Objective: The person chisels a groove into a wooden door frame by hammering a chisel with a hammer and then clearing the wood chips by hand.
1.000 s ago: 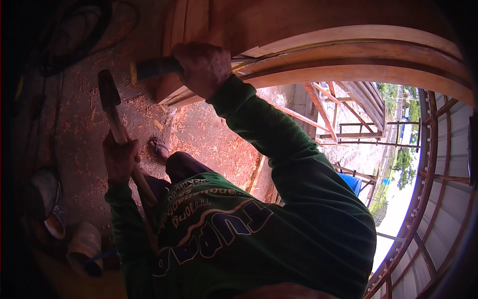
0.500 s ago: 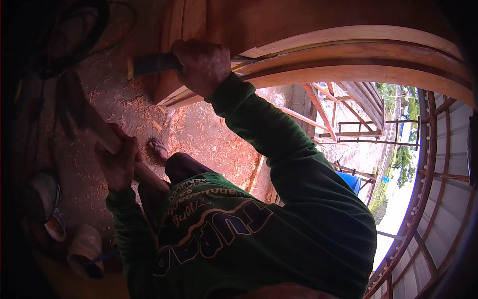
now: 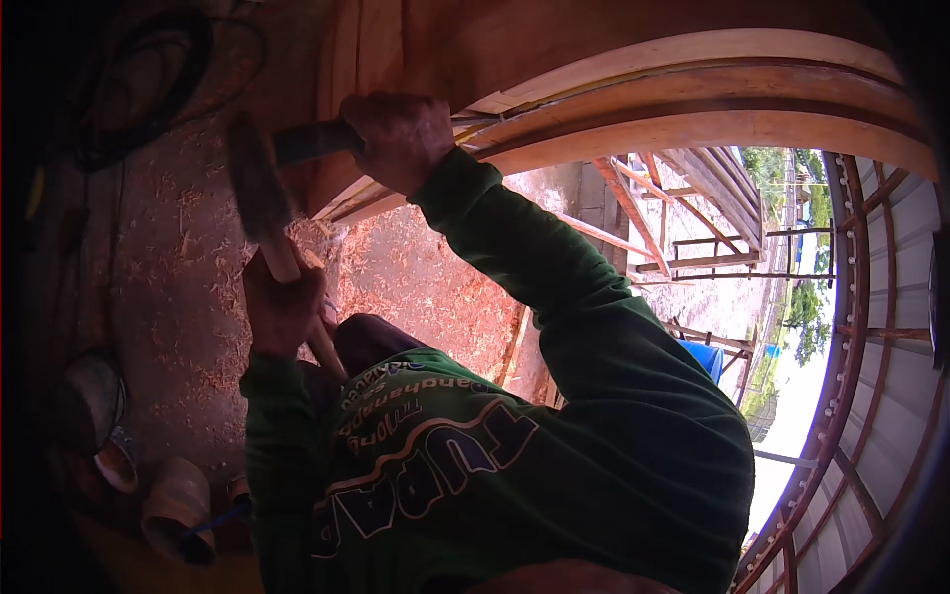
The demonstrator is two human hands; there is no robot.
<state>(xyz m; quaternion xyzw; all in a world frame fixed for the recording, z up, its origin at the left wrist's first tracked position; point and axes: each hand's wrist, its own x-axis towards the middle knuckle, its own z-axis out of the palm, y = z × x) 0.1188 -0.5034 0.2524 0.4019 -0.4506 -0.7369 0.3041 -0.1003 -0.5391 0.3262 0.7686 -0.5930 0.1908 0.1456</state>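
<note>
My left hand (image 3: 284, 305) is closed round the pale wooden handle of a hammer (image 3: 321, 346). Its dark head, blurred by motion, is beside the butt end of a chisel (image 3: 315, 142); whether they touch I cannot tell. My right hand (image 3: 404, 141) grips the chisel by its dark handle, fingers wrapped round it. The thin metal blade sticks out on the right of the fist, along the grooved edge of a long wooden frame piece (image 3: 693, 132). Where exactly the blade's tip meets the wood is hard to make out.
Wood shavings (image 3: 426, 267) litter the floor. A black coiled cable (image 3: 148, 69) lies at the far left. A pale cylindrical container (image 3: 176, 500) stands at the lower left. Beyond the frame are timber trestles (image 3: 683, 218), a blue drum (image 3: 705, 358) and metal sheeting (image 3: 901, 396).
The hammer in my left hand has swung up and to the right, its head now beside the chisel's butt end. My right hand stays nearly in place, still holding the chisel.
</note>
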